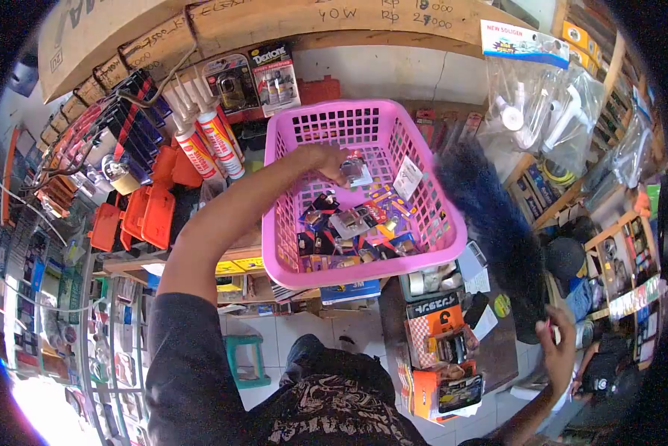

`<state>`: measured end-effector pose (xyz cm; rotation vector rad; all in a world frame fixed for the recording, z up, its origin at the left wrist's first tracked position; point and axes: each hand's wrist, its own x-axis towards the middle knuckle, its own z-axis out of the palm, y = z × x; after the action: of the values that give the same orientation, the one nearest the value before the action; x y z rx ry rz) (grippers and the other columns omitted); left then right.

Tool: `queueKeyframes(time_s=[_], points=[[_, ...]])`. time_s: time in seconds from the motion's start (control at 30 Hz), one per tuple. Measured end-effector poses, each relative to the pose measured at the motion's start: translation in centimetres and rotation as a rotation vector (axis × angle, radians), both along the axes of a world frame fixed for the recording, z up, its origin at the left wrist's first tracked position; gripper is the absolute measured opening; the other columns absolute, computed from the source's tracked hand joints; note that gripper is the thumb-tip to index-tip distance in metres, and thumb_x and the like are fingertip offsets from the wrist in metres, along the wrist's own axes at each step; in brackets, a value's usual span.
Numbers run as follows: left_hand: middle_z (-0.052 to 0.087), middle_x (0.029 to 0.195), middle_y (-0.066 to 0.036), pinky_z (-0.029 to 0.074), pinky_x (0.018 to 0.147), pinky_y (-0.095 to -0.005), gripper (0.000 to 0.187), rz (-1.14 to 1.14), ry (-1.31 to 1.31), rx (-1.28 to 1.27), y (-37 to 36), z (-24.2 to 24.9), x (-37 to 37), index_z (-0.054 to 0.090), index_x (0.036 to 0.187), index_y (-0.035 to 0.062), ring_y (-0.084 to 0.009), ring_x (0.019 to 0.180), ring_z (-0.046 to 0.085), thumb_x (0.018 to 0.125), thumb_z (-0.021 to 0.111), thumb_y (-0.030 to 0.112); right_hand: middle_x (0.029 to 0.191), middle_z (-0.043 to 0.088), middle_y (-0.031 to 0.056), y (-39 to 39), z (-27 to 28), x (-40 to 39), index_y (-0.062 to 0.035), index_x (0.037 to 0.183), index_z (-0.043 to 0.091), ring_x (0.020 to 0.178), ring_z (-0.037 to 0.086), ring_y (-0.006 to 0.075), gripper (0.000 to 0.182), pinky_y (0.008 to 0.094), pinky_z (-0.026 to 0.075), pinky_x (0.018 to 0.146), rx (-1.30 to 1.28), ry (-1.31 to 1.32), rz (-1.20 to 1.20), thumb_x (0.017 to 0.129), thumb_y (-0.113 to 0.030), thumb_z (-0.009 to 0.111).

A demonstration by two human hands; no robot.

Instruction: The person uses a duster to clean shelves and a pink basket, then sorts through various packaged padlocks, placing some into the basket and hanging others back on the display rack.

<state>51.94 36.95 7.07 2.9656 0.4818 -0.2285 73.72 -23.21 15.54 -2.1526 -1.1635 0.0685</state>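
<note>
My left hand (328, 163) reaches into a pink plastic basket (363, 276), its fingers closed on a small blister pack (357, 172) near the far side. Below it in the basket lie several small carded packs, among them padlocks (351, 222), and a white card (407, 178) leans by the right wall. Out to the right, my right hand (558, 348) grips the handle end of a dark blue, fluffy duster (490, 223). The duster's bristles are blurred and extend up alongside the basket's right wall.
Sealant tubes (213, 141) and orange boxes (149, 214) stand left of the basket. Bagged white taps (546, 115) hang at upper right. Orange packs (434, 334) lie on a dark surface at lower right. A green stool (246, 360) stands on the tiled floor.
</note>
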Motion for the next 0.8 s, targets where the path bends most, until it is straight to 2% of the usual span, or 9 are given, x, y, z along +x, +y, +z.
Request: queueKeyframes(time_s=[0.07, 0.3, 0.37, 0.4, 0.5, 0.57, 0.63, 0.7, 0.8], points=[[0.058, 0.12, -0.028, 0.045, 0.098, -0.0468, 0.087, 0.163, 0.137, -0.072, -1.2, 1.2, 0.7, 0.045, 0.133, -0.0011, -0.0392, 0.116, 0.055, 0.07, 0.075, 0.05, 0.115, 0.059, 0.0117, -1.8, -1.7, 0.5, -0.0033, 0.12, 0.059, 0.103, 0.056, 0.0213, 0.037, 0.0321, 0.046, 0.091, 0.033, 0.252, -0.141, 0.086, -0.01, 0.071], [0.062, 0.115, -0.023, 0.049, 0.09, -0.0436, 0.079, 0.254, 0.127, -0.039, 0.8, -1.1, 2.1, 0.05, 0.129, 0.0024, -0.0373, 0.107, 0.061, 0.067, 0.079, 0.044, 0.12, 0.059, 0.012, -4.2, -5.4, 1.8, -0.0036, 0.121, 0.059, 0.113, 0.052, 0.0224, 0.037, 0.0354, 0.039, 0.1, -0.093, 0.28, -0.2, 0.087, -0.013, 0.07], [0.064, 0.108, -0.023, 0.051, 0.084, -0.0439, 0.074, 0.146, 0.275, -0.279, 1.9, -2.2, 2.7, 0.052, 0.12, -0.0027, -0.0369, 0.099, 0.063, 0.066, 0.079, 0.038, 0.118, 0.059, 0.012, -3.8, -5.9, 1.8, -0.0035, 0.12, 0.06, 0.112, 0.052, 0.0225, 0.036, 0.0363, 0.039, 0.1, -0.079, 0.299, -0.179, 0.088, -0.017, 0.07], [0.065, 0.103, -0.023, 0.05, 0.081, -0.0459, 0.07, 0.112, 0.037, -0.211, 1.7, -3.1, 2.3, 0.051, 0.117, -0.0051, -0.0369, 0.095, 0.064, 0.065, 0.079, 0.033, 0.119, 0.059, 0.0119, -3.8, -6.4, 1.7, -0.0036, 0.12, 0.059, 0.112, 0.053, 0.0224, 0.037, 0.0361, 0.039, 0.099, -0.041, 0.32, -0.167, 0.088, -0.017, 0.07], [0.064, 0.103, -0.025, 0.051, 0.082, -0.0452, 0.073, 0.095, 0.014, -0.084, -2.0, 1.0, 1.5, 0.048, 0.119, -0.0071, -0.0369, 0.097, 0.064, 0.064, 0.079, 0.029, 0.118, 0.057, 0.0113, -3.0, -6.3, 1.5, -0.0039, 0.123, 0.057, 0.109, 0.053, 0.0214, 0.039, 0.0344, 0.04, 0.098, -0.078, 0.336, -0.155, 0.089, -0.019, 0.069], [0.063, 0.106, -0.026, 0.05, 0.085, -0.0453, 0.081, 0.106, -0.037, -0.124, -1.2, -0.2, 1.5, 0.043, 0.124, -0.0076, -0.0377, 0.1, 0.063, 0.061, 0.081, 0.027, 0.118, 0.057, 0.0112, -2.8, -7.2, 1.0, -0.0036, 0.124, 0.056, 0.106, 0.053, 0.0205, 0.04, 0.0334, 0.041, 0.097, -0.008, 0.33, -0.114, 0.089, -0.018, 0.069], [0.062, 0.11, -0.027, 0.05, 0.087, -0.0452, 0.089, 0.041, -0.184, 0.002, -1.4, -0.4, 1.2, 0.038, 0.128, -0.0093, -0.038, 0.103, 0.063, 0.059, 0.082, 0.027, 0.118, 0.058, 0.0115, -2.8, -7.4, 0.8, -0.0032, 0.123, 0.057, 0.105, 0.054, 0.0205, 0.04, 0.034, 0.042, 0.096, -0.017, 0.302, -0.124, 0.088, -0.017, 0.069], [0.062, 0.109, -0.027, 0.05, 0.088, -0.0457, 0.088, 0.119, -0.142, -0.07, -1.8, 0.6, 1.3, 0.037, 0.125, -0.0098, -0.0395, 0.103, 0.062, 0.058, 0.083, 0.024, 0.12, 0.057, 0.0117, -2.9, -7.5, 0.3, -0.0029, 0.123, 0.057, 0.107, 0.054, 0.0206, 0.04, 0.0341, 0.042, 0.096, 0.019, 0.418, -0.104, 0.087, -0.016, 0.07], [0.063, 0.112, -0.023, 0.047, 0.092, -0.0505, 0.099, 0.119, -0.094, 0.045, -2.3, 1.8, 1.4, 0.034, 0.133, -0.002, -0.0381, 0.109, 0.06, 0.054, 0.088, 0.022, 0.113, 0.059, 0.0101, -3.4, -8.0, 0.0, -0.0019, 0.12, 0.059, 0.101, 0.055, 0.0188, 0.038, 0.0316, 0.042, 0.093, 0.102, 0.383, -0.132, 0.086, -0.016, 0.071]])
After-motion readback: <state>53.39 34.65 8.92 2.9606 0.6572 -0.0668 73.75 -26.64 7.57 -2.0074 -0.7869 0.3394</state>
